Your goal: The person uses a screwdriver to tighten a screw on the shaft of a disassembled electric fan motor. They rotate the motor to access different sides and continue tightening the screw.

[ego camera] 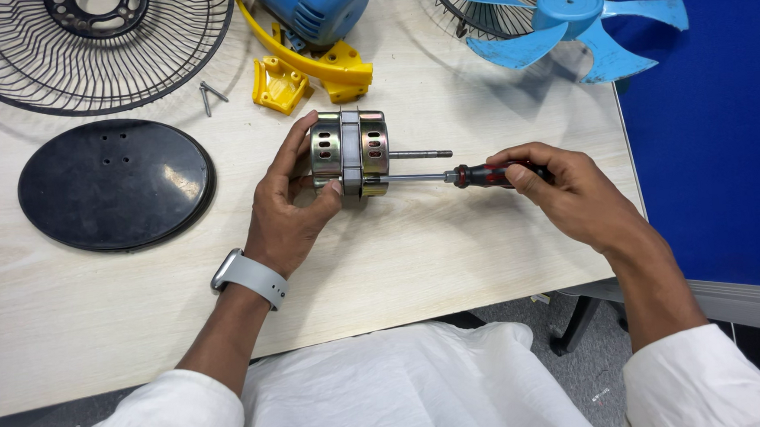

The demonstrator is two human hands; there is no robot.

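Gripping the metal fan motor, a ribbed, slotted cylinder lying on its side mid-table, my left hand curled around its left end. My right hand closed on a red-and-black screwdriver, its shaft reaching the motor's lower edge. Beyond lay a black oval base plate, yellow plastic brackets, wire grilles and blue fan blades on the pale wood-grain table.
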